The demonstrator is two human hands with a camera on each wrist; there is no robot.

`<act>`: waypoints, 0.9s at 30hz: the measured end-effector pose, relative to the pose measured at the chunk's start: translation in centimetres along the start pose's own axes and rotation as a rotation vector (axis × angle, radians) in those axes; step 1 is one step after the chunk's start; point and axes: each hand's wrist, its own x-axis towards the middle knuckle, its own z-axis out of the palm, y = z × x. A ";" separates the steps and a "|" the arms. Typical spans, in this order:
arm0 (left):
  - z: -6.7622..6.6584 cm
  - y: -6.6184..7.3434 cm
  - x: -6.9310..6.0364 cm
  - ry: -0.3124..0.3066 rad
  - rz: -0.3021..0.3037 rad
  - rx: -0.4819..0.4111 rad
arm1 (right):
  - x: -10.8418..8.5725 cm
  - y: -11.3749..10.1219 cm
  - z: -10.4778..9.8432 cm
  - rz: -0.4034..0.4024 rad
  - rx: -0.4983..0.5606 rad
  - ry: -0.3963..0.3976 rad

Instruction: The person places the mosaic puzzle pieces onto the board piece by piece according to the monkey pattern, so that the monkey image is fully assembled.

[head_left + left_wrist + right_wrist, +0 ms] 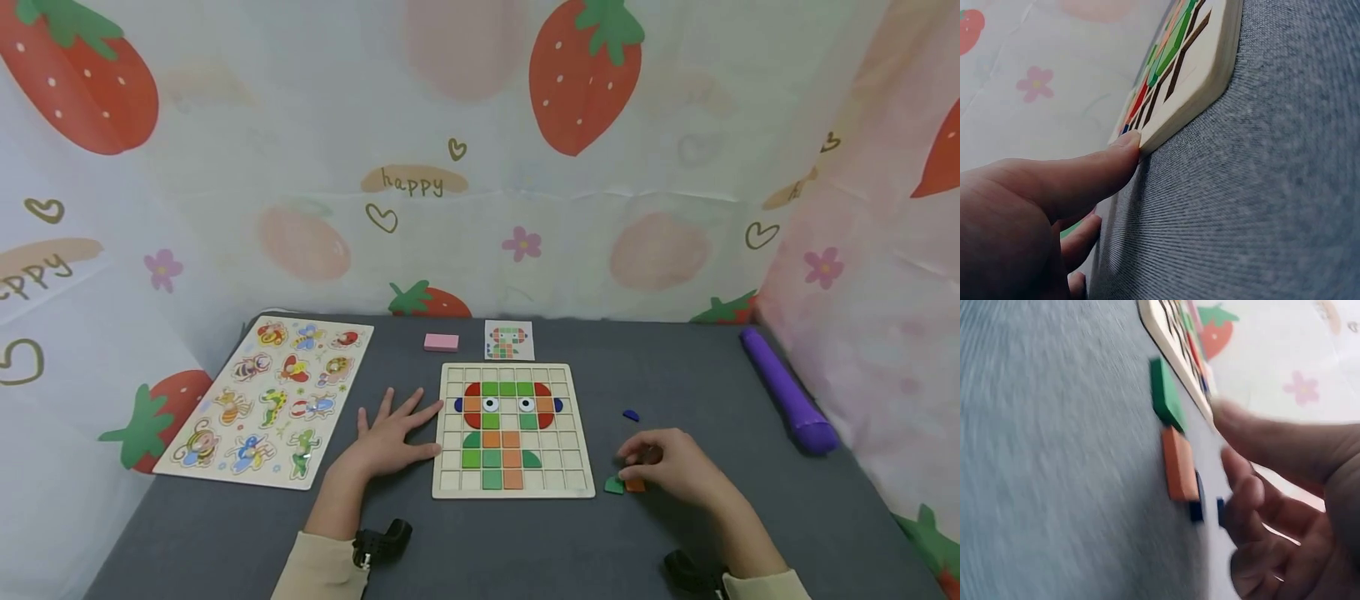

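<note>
A square wooden grid board [558, 479] holds colored tiles forming a figure with two eyes. My left hand [390, 442] lies with fingers spread at its left edge; the thumb [1094, 178] touches the rim. Right of the board, my right hand [671, 467] hovers over loose pieces, its fingers bent and thumb apart from them. Below it lie a green tile with a rounded corner [614, 486] and an orange tile [1179, 465]. Dark blue pieces [1197, 509] show just beyond the orange one. A blue half-round piece [631, 415] lies farther back. Nothing shows between thumb and fingers.
Behind the board are a small pattern card [509, 340] and a pink block [441, 342]. An insect picture board [273, 400] lies at the left. At the right edge lies a purple cylinder [787, 392]. Strawberry-print cloth [480, 250] surrounds the dark table.
</note>
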 end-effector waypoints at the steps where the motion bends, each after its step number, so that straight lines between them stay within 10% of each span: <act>1: 0.0 0.0 0.0 0.000 0.000 0.001 | -0.1 0.2 -0.2 -0.011 0.004 -0.021; 14: 0.1 -0.3 0.2 0.003 -0.002 0.008 | -0.1 0.9 -1.0 -0.039 -0.086 -0.097; 27: 0.1 -0.2 0.0 0.007 -0.003 0.008 | 1.5 -1.3 -0.9 -0.128 0.074 -0.111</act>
